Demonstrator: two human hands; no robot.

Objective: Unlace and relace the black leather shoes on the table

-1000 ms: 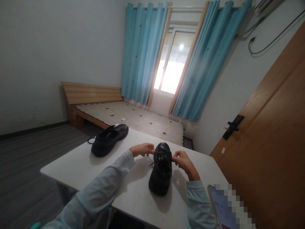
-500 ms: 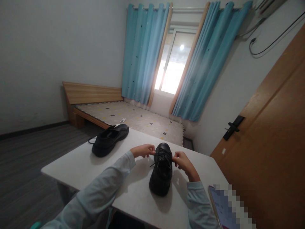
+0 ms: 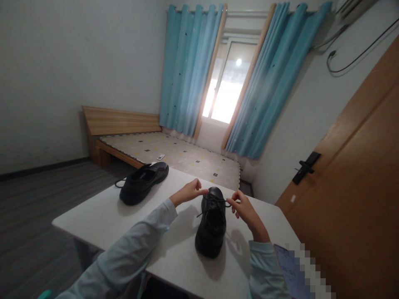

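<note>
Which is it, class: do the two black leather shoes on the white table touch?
Apart: the head view shows bare white table between the near shoe and far shoe.

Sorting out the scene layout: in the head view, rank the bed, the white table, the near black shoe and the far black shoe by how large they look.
1. White table
2. Bed
3. Near black shoe and far black shoe: they look alike, and differing distance from the camera makes ranking unsure.

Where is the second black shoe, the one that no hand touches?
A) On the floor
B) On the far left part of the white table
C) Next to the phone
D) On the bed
B: the second black shoe lies on the white table, left of the laced shoe that both hands work on.
</note>
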